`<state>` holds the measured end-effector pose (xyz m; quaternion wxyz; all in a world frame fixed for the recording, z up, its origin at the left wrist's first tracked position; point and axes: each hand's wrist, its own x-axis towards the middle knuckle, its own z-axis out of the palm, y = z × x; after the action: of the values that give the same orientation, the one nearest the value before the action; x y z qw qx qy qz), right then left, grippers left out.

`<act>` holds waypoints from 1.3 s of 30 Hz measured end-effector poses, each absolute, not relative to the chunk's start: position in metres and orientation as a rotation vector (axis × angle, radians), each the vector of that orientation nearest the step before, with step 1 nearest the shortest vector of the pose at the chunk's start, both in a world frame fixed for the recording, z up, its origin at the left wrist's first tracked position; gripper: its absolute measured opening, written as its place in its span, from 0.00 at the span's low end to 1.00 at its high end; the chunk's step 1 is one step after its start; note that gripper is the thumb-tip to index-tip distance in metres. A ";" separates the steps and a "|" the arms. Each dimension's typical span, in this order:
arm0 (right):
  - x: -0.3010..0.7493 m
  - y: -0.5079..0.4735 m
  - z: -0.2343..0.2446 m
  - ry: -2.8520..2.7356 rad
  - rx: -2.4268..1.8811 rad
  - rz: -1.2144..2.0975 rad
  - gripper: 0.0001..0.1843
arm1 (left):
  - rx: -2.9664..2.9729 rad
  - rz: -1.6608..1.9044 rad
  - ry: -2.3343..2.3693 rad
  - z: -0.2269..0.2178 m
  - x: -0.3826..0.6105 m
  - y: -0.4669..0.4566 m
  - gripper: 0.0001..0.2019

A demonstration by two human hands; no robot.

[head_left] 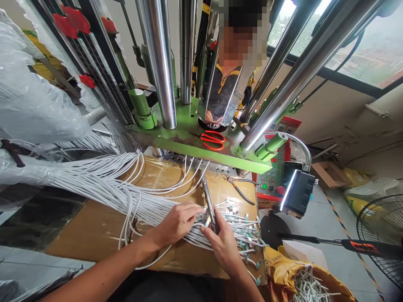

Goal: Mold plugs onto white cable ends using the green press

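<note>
A thick bundle of white cables [103,184] runs from the left across a cardboard-covered table [91,230]. Their ends carry small pale green connectors [247,233]. My left hand [176,222] is closed in a pinch on cable ends near the bundle's tip. My right hand [225,245] is closed on a dark-handled tool [210,205], whose metal shaft points away from me. The two hands nearly touch over the cable ends.
A green machine plate [189,134] with chrome columns [159,63] stands behind, with red scissors [214,140] on it. Pliers [239,188] lie on the cardboard. A lamp [297,191], a control panel [273,174], a fan [382,235] and a yellow bag of cables [302,281] are at right.
</note>
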<state>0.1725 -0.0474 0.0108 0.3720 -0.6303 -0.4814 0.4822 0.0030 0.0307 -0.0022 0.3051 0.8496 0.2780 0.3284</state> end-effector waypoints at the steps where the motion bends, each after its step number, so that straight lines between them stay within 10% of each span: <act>1: 0.172 -0.047 0.012 -1.233 -1.617 1.239 0.31 | 2.188 0.858 0.778 -0.001 0.005 0.030 0.16; 8: 0.171 -0.045 0.018 -1.146 -1.567 1.287 0.32 | 1.508 0.981 1.258 0.001 0.005 0.029 0.12; 39: 0.170 -0.044 0.018 -1.093 -1.555 1.303 0.34 | 2.496 0.747 0.558 -0.001 -0.013 0.070 0.16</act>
<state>0.1702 -0.0440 0.0176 0.4065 -0.6165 -0.4334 0.5166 -0.0130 0.0700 -0.0006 0.2361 0.9103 0.2035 0.2725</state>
